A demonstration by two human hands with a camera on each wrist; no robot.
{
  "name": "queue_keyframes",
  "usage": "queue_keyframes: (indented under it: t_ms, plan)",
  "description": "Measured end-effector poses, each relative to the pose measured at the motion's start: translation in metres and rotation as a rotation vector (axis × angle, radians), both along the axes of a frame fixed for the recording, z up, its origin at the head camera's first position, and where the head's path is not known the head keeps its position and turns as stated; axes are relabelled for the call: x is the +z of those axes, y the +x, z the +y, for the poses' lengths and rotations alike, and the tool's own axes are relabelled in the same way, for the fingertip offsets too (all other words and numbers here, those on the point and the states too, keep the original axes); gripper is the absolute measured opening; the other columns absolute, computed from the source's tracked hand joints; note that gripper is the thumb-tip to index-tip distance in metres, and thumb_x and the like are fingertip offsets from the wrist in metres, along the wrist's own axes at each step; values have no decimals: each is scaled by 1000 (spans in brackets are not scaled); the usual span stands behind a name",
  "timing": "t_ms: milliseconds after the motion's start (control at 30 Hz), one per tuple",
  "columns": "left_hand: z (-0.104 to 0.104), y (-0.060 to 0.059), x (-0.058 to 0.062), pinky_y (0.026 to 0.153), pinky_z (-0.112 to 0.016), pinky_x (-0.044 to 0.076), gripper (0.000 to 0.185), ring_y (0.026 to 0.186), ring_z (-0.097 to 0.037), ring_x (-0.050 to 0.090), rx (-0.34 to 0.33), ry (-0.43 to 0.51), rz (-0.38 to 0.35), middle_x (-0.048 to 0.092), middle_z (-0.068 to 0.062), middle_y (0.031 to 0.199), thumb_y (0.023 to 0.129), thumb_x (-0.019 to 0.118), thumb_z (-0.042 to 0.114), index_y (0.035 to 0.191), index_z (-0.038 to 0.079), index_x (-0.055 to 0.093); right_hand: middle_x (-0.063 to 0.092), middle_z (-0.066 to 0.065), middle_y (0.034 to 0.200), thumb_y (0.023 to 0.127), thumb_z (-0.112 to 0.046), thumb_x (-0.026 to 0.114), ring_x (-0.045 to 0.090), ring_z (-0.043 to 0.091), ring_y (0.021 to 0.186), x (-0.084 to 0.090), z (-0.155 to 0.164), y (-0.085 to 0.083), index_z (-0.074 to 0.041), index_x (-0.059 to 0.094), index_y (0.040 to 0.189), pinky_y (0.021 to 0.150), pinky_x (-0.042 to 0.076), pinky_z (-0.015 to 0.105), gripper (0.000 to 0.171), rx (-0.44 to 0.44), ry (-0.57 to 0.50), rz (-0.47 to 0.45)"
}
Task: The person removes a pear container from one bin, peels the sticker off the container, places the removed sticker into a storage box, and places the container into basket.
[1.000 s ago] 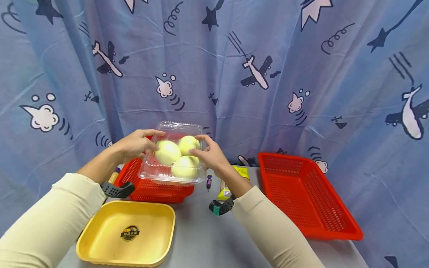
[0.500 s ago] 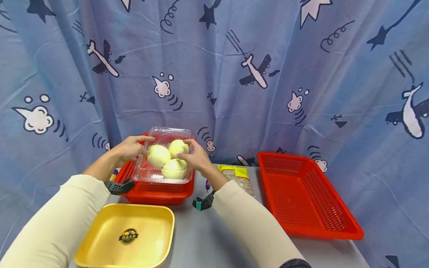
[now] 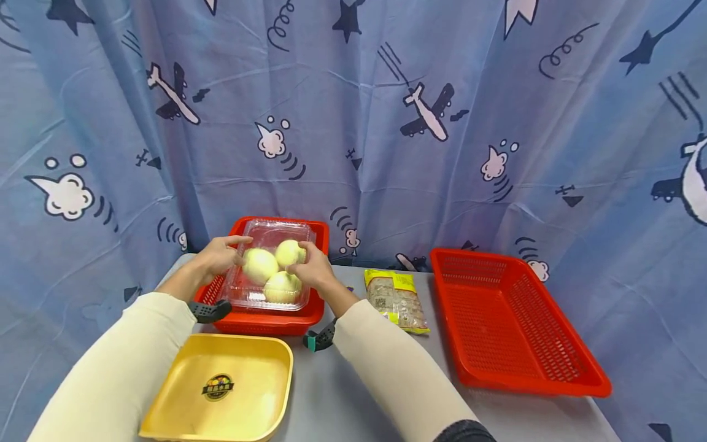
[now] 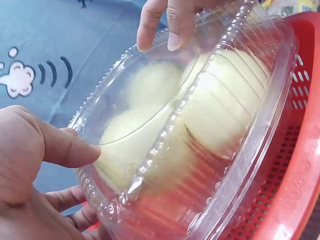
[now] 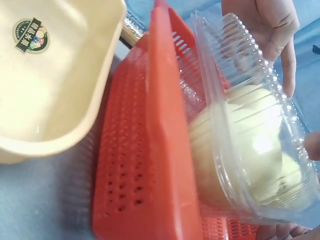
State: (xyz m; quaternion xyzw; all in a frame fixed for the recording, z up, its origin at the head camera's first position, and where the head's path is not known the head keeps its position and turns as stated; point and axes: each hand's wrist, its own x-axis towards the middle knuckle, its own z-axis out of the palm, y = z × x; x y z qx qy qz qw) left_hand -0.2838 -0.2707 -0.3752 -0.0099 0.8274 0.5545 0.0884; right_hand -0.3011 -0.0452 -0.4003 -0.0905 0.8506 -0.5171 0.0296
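A clear plastic clamshell box (image 3: 270, 276) holds three pale yellow round items and sits low in the left red basket (image 3: 259, 322). My left hand (image 3: 227, 253) grips its left side. In the left wrist view the thumb (image 4: 60, 147) lies on the lid and fingers curl under the box (image 4: 200, 125). My right hand (image 3: 305, 261) holds the right side, its fingers on the lid. The right wrist view shows the box (image 5: 250, 140) against the inside of the basket wall (image 5: 155, 150).
A yellow tray (image 3: 221, 387) with a round sticker lies at the near left. A yellow-edged snack packet (image 3: 394, 299) lies in the middle of the grey table. A second red basket (image 3: 513, 325) stands at the right. A blue patterned curtain hangs behind.
Both hands have carried the clear box down and away, from above the left red basket's front edge into it. The snack packet has come out from behind my right arm.
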Motion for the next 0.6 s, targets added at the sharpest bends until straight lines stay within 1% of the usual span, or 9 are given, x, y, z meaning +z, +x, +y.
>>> queue_keyframes:
  t_ms: [33,100,200,333,400,500,600]
  plan:
    - [-1,0,-3,62,-29,49,63,82,-26,47,4,-7,-5,30,-30,141,87,49,-7,147,4,38,57,12,127,79,-10,74,55,26,103,-2,-2,0,-12,50,138,88,50,42,64,-5,9,-10]
    - [-4,-1,-8,61,-29,48,63,83,-29,47,11,-15,-13,32,-29,139,86,48,-8,147,4,38,57,12,127,78,-9,74,55,27,105,-4,-7,2,-12,50,138,88,50,43,65,-16,32,-19]
    - [-8,0,-13,65,-32,52,64,84,-28,47,19,-22,-35,33,-29,137,86,48,-7,148,4,37,57,12,125,77,-9,76,54,27,105,-7,-12,4,-13,51,137,86,51,42,65,-36,65,-25]
    - [-12,3,-15,71,-38,55,64,77,-25,47,15,-30,-70,33,-30,137,87,47,-8,149,3,34,56,12,124,76,-8,76,51,28,107,-10,-19,6,-14,52,136,83,51,41,65,-55,97,-39]
    - [-12,3,-16,67,-36,54,64,71,-24,45,10,-38,-84,33,-29,137,87,47,-8,149,3,34,56,13,123,76,-7,75,49,28,107,-11,-21,7,-13,52,137,83,51,40,65,-61,115,-42]
    - [-11,3,-20,62,-33,52,65,70,-22,45,-9,-60,-83,34,-29,134,86,47,-9,148,2,34,56,13,120,75,-5,75,46,28,106,-14,-23,6,-12,52,136,80,50,38,66,-69,133,-46]
    - [-8,2,-23,55,-29,46,65,62,-21,42,-27,-97,-80,40,-28,126,84,46,-10,147,-1,34,55,14,117,74,-2,74,45,29,105,-18,-25,6,-10,52,136,78,49,37,67,-71,130,-56]
